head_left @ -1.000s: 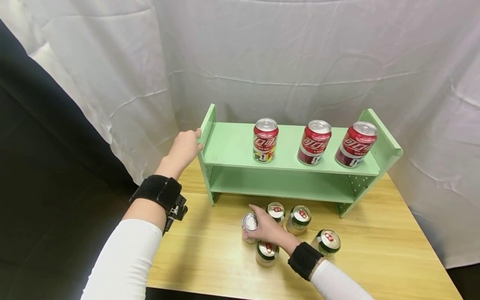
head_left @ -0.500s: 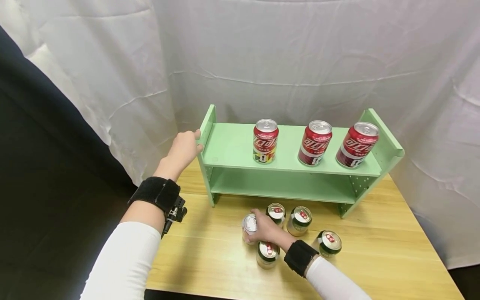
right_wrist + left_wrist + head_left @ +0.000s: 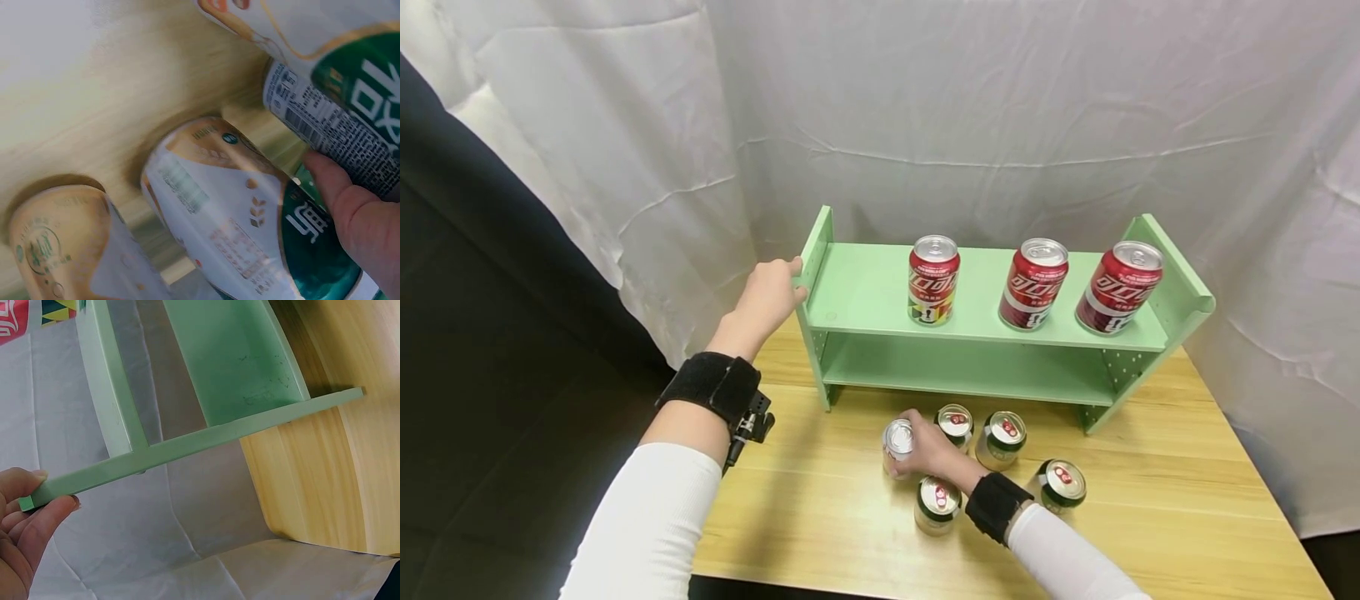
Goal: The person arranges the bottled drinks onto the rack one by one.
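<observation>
My left hand [image 3: 790,282] grips the top front corner of the left side panel of a light green two-tier shelf [image 3: 880,292]. In the left wrist view the thumb and fingers [image 3: 44,509] pinch that panel's edge [image 3: 187,442]. My right hand [image 3: 919,444] wraps around a silver-topped can [image 3: 898,437] that stands on the wooden table in front of the shelf. In the right wrist view a fingertip [image 3: 340,194] lies against green-and-white cans [image 3: 250,225]. Three red cans [image 3: 933,279] [image 3: 1033,283] [image 3: 1118,287] stand on the top tier.
Several more green-and-white cans [image 3: 953,422] [image 3: 1002,437] [image 3: 937,503] [image 3: 1058,482] stand close around my right hand. The shelf's lower tier [image 3: 970,367] holds nothing. White cloth hangs behind the table [image 3: 1187,500], with dark space off its left edge.
My right wrist has drawn in to the left while the hand stays on the silver-topped can. The left hand has not moved from the shelf's side panel.
</observation>
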The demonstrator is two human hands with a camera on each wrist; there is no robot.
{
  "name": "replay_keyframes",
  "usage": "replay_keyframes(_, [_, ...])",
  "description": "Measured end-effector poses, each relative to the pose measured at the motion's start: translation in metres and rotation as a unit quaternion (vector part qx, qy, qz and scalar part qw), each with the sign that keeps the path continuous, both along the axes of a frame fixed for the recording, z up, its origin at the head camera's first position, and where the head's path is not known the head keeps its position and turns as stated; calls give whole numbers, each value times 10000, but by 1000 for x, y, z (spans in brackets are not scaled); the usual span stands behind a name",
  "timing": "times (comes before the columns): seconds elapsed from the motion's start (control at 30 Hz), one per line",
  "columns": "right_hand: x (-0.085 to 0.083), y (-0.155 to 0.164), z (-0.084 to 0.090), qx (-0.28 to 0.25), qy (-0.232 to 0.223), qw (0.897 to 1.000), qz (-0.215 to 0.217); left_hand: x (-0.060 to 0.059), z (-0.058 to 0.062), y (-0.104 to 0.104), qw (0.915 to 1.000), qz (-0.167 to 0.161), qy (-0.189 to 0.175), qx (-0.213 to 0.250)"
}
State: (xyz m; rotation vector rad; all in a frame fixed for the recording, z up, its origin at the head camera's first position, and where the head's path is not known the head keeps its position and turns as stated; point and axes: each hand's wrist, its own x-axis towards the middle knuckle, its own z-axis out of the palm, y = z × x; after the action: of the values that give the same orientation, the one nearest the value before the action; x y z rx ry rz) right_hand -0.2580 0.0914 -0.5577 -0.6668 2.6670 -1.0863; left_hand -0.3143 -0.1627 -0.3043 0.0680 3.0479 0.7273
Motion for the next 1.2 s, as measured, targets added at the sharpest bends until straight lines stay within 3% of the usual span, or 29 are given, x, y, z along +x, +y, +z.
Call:
replay_keyframes(0.47, [-1, 1, -2, 70, -11, 9990, -442, 0, 3, 4, 9993, -151, 54, -344])
replay_keyframes(0.6, [-2, 3, 3, -35, 80, 9986, -518, -2, 4, 6, 9995, -142, 123, -263])
replay_keyframes(0.93, [2, 2, 21, -46, -92, 9999, -51, -1, 1, 1, 9997, -138, 58, -183])
replay_keyframes(1.2, [2, 5, 45, -93, 116, 9989, 445, 0, -1, 0, 9991, -166, 137, -359])
